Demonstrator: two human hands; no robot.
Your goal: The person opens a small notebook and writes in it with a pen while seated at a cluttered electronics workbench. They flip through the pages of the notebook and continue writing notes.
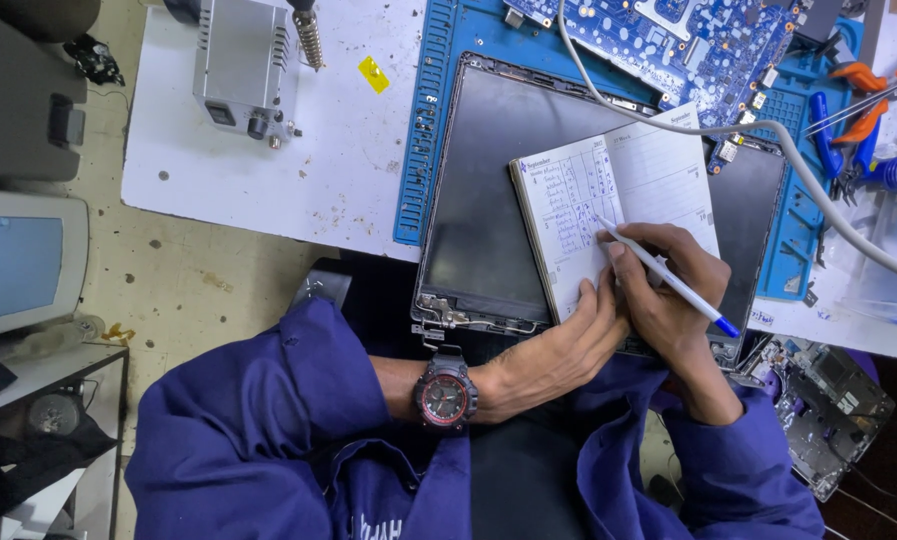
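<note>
Head view. Notebook [618, 205]: small, open, lined paper pages with handwritten entries, lying tilted on a dark matte laptop panel [488, 200] with metal hinges at its near edge.

Right hand [668, 290]: closed around a slim white pen [663, 275] with blue cap, tip on the left page at about 10 o'clock from the knuckles.

Left hand [558, 350]: flat, fingers loose, pressing the notebook's lower edge, gripping nothing; black-and-red wristwatch [445, 392] at its 8 o'clock.

Blue ribbed work mat [428, 130] beneath the panel. Blue circuit board [688, 40] at 12 o'clock. Grey metal soldering station [240, 65] at 10 o'clock.
</note>
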